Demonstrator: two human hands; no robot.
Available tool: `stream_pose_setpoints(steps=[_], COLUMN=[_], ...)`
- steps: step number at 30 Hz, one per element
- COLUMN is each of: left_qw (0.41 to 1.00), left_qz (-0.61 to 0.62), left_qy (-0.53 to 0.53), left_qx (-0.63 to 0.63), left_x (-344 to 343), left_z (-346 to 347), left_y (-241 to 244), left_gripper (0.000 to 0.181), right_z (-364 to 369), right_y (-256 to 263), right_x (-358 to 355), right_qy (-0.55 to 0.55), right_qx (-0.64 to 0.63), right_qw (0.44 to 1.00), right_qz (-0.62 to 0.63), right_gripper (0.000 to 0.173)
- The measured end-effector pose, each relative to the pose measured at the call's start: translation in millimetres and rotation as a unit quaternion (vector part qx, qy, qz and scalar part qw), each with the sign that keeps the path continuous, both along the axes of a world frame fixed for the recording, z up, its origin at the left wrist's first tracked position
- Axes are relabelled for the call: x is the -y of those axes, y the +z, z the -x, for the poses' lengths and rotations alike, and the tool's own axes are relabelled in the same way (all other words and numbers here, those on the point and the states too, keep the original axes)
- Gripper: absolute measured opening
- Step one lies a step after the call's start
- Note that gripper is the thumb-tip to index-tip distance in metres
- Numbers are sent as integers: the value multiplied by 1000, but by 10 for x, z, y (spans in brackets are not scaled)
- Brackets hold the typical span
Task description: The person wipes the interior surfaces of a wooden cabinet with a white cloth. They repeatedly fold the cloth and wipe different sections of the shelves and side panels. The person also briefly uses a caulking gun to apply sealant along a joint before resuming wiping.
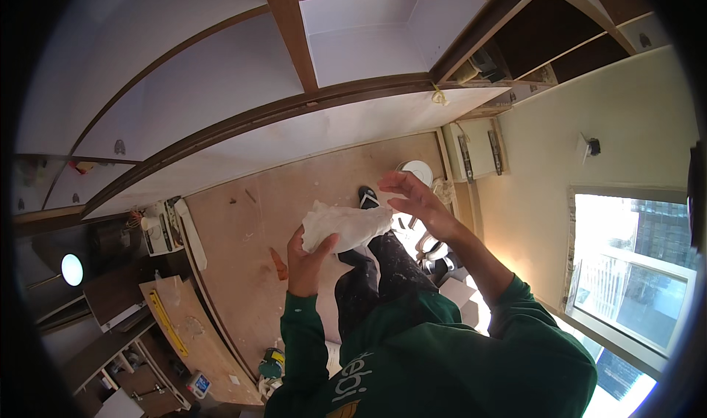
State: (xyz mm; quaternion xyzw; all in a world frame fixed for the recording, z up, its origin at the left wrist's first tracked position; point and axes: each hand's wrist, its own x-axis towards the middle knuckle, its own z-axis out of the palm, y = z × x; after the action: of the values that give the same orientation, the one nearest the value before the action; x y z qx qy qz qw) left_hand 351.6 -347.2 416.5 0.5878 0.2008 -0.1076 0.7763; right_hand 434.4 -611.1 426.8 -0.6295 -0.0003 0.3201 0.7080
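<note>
My left hand (pixel 308 263) grips the left end of a crumpled white bundle (pixel 347 227), thumb on the near side. It looks like cloth or thin sheeting; the picture does not settle which. The bundle is held above the floor, in front of my dark, white-specked trousers (pixel 395 263). To the right of the bundle, my right hand (pixel 417 205) is raised with its fingers apart and nothing in them. The bundle's right end lies just below those fingers, and I cannot tell whether they touch it.
Brown wooden cabinet framing (pixel 309 59) with pale panels spans the far side. A round white lid or bucket (pixel 418 171) stands beyond my right hand. An orange scrap (pixel 279 264) lies on the floor (pixel 232 241). Left, a yellow spirit level (pixel 167 323) rests on a board; a window (pixel 635 274) is right.
</note>
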Motion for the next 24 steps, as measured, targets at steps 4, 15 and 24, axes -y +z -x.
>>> stream_pose_setpoints(steps=[4, 15, 24], left_qw=[997, 975, 944], left_qz=[11, -27, -157], left_qy=[-72, -213, -251], left_qx=[-1, -51, 147], left_x=[215, 218, 44], left_z=[-515, -1272, -1528], left_y=[138, 137, 228], left_gripper=[39, 43, 61], right_z=[-385, -1037, -1037], right_y=[-169, -238, 80], right_x=[59, 166, 155], right_qy=[125, 109, 15], right_qx=[10, -71, -24], right_qw=[990, 988, 990], right_qz=[62, -78, -140], right_gripper=[74, 40, 48])
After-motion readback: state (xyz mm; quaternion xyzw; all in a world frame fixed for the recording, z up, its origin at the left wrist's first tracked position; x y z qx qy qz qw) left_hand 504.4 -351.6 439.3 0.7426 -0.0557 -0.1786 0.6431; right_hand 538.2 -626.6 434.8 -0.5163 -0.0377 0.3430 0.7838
